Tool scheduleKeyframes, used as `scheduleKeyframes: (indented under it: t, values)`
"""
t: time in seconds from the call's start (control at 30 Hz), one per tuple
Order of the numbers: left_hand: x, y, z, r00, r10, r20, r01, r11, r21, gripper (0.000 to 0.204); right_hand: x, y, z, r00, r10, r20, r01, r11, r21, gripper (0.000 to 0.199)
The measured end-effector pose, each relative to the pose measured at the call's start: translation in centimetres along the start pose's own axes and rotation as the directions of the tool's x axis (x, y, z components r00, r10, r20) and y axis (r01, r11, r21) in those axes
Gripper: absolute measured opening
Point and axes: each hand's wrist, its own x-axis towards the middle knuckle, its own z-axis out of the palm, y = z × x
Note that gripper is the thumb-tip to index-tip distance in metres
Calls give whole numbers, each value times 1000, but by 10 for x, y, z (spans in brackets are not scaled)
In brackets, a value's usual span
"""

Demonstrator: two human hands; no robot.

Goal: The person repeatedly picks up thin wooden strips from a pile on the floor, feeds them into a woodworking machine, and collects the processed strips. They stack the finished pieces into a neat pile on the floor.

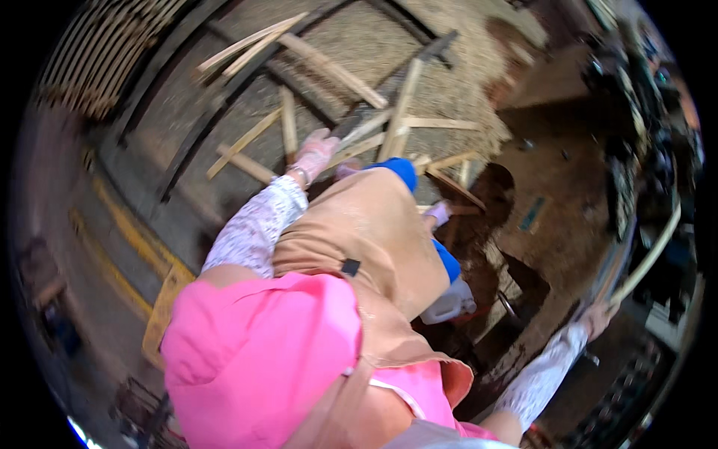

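Note:
My right hand (pixel 596 320), stretched far out to the lower right, is closed round the lower end of a long pale wooden strip (pixel 652 251). The strip slants up and to the right in front of machinery. My left hand (pixel 314 153) is in a pinkish-white glove in front of my lap. Beside its fingers are a dark metal frame (pixel 299 93) and the ends of several loose wooden strips (pixel 404 105). Blur hides whether those fingers grip anything. White patterned sleeves cover both forearms, and a tan apron (pixel 359 232) lies over my knees.
Sawdust (pixel 456 82) covers the floor beyond the frame. A stack of slats (pixel 105 52) stands at the far left, near yellow metal rails (pixel 131 224). Right of my knees is a whitish plastic jug (pixel 449 303). Dark machinery (pixel 628 127) lines the right side.

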Motion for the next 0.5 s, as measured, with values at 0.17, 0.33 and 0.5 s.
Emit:
scheduleKeyframes:
  t: [0.17, 0.33, 0.5]
  values:
    - [-18, -127, -6, 906, -421, -44, 423, 894, 147, 56, -132, 15, -79, 955, -94, 282, 96, 995, 4, 52]
    - [-35, -174, -7, 921, -386, 51, 365, 901, 233, 53, -284, 85, -183, 925, 310, 219, -343, 929, 137, 47]
    - [-24, -273, -4, 934, -271, 233, 70, 778, 625, 34, -246, 28, -151, 977, 132, 169, -129, 991, -34, 41]
